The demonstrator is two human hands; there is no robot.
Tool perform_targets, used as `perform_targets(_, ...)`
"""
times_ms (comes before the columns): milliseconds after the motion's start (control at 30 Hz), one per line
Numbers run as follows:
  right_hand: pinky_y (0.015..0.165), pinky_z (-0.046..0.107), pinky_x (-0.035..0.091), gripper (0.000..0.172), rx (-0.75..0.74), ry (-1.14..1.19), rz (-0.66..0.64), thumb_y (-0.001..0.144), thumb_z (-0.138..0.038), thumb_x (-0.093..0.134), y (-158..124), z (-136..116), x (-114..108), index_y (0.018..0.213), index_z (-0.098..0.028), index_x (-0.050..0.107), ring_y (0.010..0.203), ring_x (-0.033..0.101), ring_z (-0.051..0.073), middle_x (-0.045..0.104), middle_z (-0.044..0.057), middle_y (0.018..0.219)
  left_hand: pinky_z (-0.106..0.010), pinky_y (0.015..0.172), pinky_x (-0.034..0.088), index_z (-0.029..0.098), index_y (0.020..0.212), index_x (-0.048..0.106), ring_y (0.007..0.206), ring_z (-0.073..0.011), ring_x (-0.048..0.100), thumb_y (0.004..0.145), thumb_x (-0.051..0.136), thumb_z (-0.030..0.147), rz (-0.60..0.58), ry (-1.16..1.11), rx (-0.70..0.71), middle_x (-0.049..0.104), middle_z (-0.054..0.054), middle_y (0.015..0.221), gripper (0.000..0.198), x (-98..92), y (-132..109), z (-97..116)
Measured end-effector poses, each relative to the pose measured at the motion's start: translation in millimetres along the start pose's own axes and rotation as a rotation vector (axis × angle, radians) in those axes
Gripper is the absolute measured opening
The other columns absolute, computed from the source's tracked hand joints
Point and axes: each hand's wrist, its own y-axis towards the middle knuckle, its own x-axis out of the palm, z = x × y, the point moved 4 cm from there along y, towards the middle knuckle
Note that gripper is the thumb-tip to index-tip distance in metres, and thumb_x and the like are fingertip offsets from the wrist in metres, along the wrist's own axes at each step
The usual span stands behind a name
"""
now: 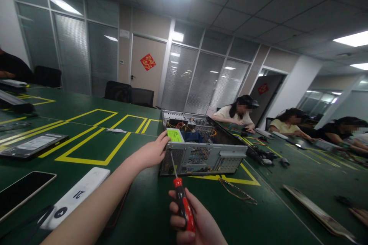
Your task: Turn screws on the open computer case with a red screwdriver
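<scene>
An open metal computer case (212, 157) lies on the green table, its rear panel facing me. Inside its left corner sits a box with a bright green label (174, 135). My left hand (153, 149) rests at that corner, fingers on the edge of the labelled box and the case; whether it grips is hard to tell. In my right hand (186, 216), the fingers are wrapped round a red and black screwdriver (184, 203). The screwdriver's shaft points up and away, its tip at the perforated left part of the rear panel.
Glasses (237, 191) lie in front of the case. At the left are a white device (82, 193), a phone (24, 191) and a hard drive (33, 144). Another phone (316, 210) lies at the right. Several people sit along the table's right side.
</scene>
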Motion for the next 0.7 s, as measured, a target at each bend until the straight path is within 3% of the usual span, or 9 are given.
perform_targets(133, 0.031, 0.008, 0.02, 0.04, 0.012, 0.031, -0.029, 0.087, -0.044, 0.051, -0.5, -0.7, 0.8, 0.07, -0.009, 0.059, 0.036, 0.032, 0.0, 0.048, -0.003, 0.05, -0.039, 0.094, 0.049, 0.021, 0.125, 0.038, 0.11, -0.0273, 0.062, 0.087, 0.039, 0.024, -0.001, -0.006, -0.001, 0.015, -0.011, 0.154, 0.038, 0.6, -0.2, -0.2)
perform_targets(200, 0.035, 0.008, 0.03, 0.04, -0.014, 0.046, 0.039, 0.09, -0.04, 0.048, -0.2, -0.4, 0.7, 0.069, -0.008, 0.059, 0.039, 0.04, 0.001, 0.051, -0.001, 0.051, -0.04, 0.094, 0.049, 0.021, 0.125, 0.038, 0.11, -0.0276, 0.062, 0.087, 0.039, 0.024, 0.0, -0.008, 0.002, 0.015, -0.011, 0.154, 0.038, 0.8, -0.1, -0.3)
perform_targets(333, 0.046, 0.02, 0.048, 0.042, -0.039, 0.073, 0.143, 0.092, -0.044, 0.041, -0.5, 0.9, 2.5, 0.085, -0.008, 0.062, 0.051, 0.057, 0.011, 0.059, 0.002, 0.061, -0.042, 0.095, 0.049, 0.02, 0.125, 0.038, 0.11, -0.0285, 0.062, 0.087, 0.038, 0.024, -0.007, -0.005, 0.003, 0.014, -0.011, 0.154, 0.038, 1.6, 0.5, -0.5)
perform_targets(433, 0.039, 0.015, 0.04, 0.042, -0.017, 0.102, 0.097, 0.093, -0.042, 0.037, -1.1, 0.3, 4.9, 0.093, -0.008, 0.062, 0.044, 0.05, 0.007, 0.056, 0.0, 0.058, -0.041, 0.095, 0.049, 0.021, 0.126, 0.038, 0.11, -0.028, 0.062, 0.087, 0.039, 0.024, -0.006, -0.006, 0.003, 0.014, -0.01, 0.155, 0.039, 1.6, 0.8, -0.6)
perform_targets(533, 0.032, 0.009, 0.026, 0.049, -0.028, 0.189, 0.058, 0.094, -0.045, 0.033, -2.4, -2.1, 5.8, 0.086, -0.007, 0.063, 0.038, 0.04, 0.003, 0.053, 0.001, 0.055, -0.039, 0.095, 0.049, 0.021, 0.125, 0.038, 0.11, -0.0271, 0.062, 0.087, 0.039, 0.024, 0.0, -0.001, 0.002, 0.015, -0.01, 0.155, 0.038, 1.6, 0.9, -0.9)
perform_targets(633, 0.033, 0.007, 0.026, 0.055, -0.016, 0.183, 0.06, 0.094, -0.046, 0.033, -3.0, -1.1, 6.7, 0.069, -0.005, 0.059, 0.036, 0.036, 0.001, 0.049, 0.0, 0.048, -0.04, 0.094, 0.05, 0.021, 0.125, 0.038, 0.11, -0.0272, 0.062, 0.087, 0.04, 0.024, 0.003, 0.011, 0.003, 0.016, -0.01, 0.154, 0.039, 1.9, 0.8, -1.4)
perform_targets(700, 0.037, 0.008, 0.033, 0.049, -0.011, 0.153, 0.112, 0.095, -0.038, 0.037, -2.7, 1.1, 5.8, 0.066, -0.005, 0.058, 0.037, 0.04, 0.001, 0.049, 0.001, 0.047, -0.04, 0.093, 0.05, 0.021, 0.126, 0.038, 0.11, -0.0274, 0.062, 0.087, 0.039, 0.025, 0.001, 0.013, 0.003, 0.015, -0.011, 0.154, 0.039, 2.1, 0.6, -1.4)
